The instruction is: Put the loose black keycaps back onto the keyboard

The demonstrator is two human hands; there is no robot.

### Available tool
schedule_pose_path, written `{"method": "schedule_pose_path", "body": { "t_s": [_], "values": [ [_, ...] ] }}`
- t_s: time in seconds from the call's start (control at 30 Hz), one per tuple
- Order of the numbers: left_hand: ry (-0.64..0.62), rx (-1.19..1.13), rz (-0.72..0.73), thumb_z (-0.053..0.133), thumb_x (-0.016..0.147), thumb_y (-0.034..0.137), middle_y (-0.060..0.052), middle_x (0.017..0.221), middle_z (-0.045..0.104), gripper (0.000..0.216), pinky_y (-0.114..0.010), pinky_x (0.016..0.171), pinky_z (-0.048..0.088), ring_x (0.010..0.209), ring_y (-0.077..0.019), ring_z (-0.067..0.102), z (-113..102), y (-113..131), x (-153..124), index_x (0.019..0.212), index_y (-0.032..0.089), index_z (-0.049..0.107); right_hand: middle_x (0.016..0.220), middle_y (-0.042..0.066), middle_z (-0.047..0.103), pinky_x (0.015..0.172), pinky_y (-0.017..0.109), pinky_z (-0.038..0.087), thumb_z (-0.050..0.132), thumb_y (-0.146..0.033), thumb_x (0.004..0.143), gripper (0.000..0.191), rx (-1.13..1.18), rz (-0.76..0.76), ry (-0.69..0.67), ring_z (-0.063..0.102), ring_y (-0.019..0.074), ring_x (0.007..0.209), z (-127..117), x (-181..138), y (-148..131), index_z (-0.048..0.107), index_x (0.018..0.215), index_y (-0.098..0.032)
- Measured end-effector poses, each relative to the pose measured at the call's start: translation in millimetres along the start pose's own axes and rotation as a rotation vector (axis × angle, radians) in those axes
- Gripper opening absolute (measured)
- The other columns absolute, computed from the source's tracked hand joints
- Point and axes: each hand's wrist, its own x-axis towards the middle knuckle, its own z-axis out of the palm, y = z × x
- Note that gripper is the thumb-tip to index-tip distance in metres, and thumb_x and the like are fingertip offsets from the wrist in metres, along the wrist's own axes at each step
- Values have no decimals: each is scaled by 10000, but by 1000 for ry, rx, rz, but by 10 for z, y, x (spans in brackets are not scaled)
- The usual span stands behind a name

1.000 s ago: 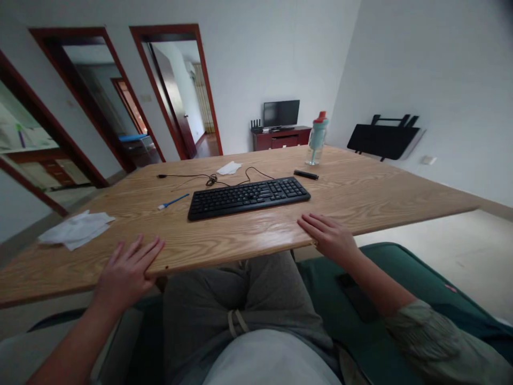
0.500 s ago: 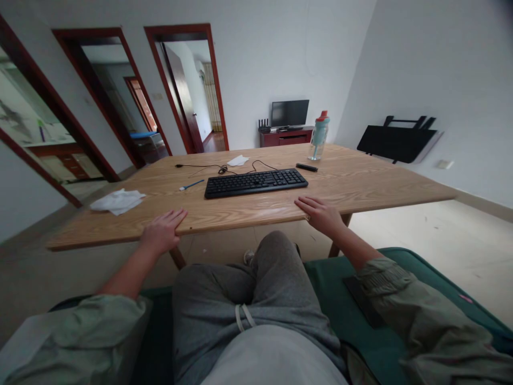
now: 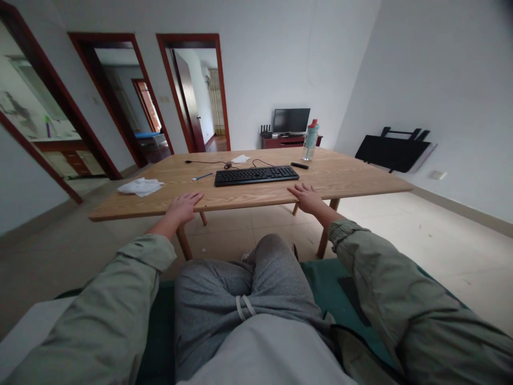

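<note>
I sit on a green seat (image 3: pixel 320 278) facing a wooden table (image 3: pixel 352 179). My left hand (image 3: pixel 182 208) lies flat on the table's near edge with fingers stretched out and holds nothing. My right hand (image 3: pixel 306 197) rests the same way on the near edge, fingers spread, to the right of a black keyboard (image 3: pixel 256 175). The keyboard lies in the middle of the table, its cable (image 3: pixel 208 162) trailing to the far left. Both arms are stretched far forward in green sleeves.
On the table are a white tissue (image 3: pixel 141 186) at the left, a blue pen (image 3: pixel 202 176), a small tissue (image 3: pixel 241 159), a black remote (image 3: pixel 299 165) and a water bottle (image 3: pixel 310 140). A folded black table (image 3: pixel 390 152) leans on the right wall. Doorways open behind.
The table now stands farther from me and my arms are stretched out more. Both hands stay flat on its near edge.
</note>
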Motion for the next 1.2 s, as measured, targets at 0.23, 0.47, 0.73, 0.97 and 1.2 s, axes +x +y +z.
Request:
{"method": "schedule_pose_path", "body": {
  "t_s": [0.23, 0.47, 0.73, 0.97, 1.2],
  "values": [
    [-8, -28, -40, 412, 854, 88, -53, 1597, 307, 731, -433, 1151, 298, 1445, -267, 334, 43, -3, 7, 1554, 273, 317, 1582, 140, 294, 1080, 532, 322, 397, -148, 915, 676, -18, 103, -83, 364, 359, 1385, -132, -31, -133, 294, 1569, -287],
    [3, -34, -39, 368, 871, 57, -63, 1601, 295, 715, -411, 1142, 323, 1441, -258, 350, 10, 35, -44, 1555, 259, 318, 1550, 128, 360, 1063, 481, 336, 386, -134, 908, 657, -49, 91, 4, 404, 325, 1346, 9, -22, -94, 346, 1550, -268],
    [24, -14, -31, 383, 845, 50, -67, 1593, 311, 743, -430, 1145, 315, 1449, -263, 335, 97, 6, 14, 1555, 255, 317, 1540, 106, 380, 1060, 460, 330, 377, -142, 908, 651, -28, 95, 13, 389, 306, 1351, -54, -66, -131, 351, 1546, -270],
    [29, 1, -37, 388, 848, 56, -70, 1591, 316, 740, -416, 1135, 325, 1438, -259, 353, 31, 33, -16, 1555, 261, 318, 1514, 113, 407, 1063, 478, 314, 504, -272, 864, 676, 3, 110, 48, 389, 330, 1334, -19, -47, -144, 381, 1528, -265],
    [40, 17, -36, 413, 868, 111, -64, 1594, 313, 719, -438, 1112, 330, 1421, -261, 369, 161, -69, 106, 1558, 265, 281, 1525, 103, 390, 1082, 450, 265, 469, -266, 890, 625, 65, 160, 55, 371, 296, 1348, -16, -36, -91, 405, 1511, -303]
  ]
}}
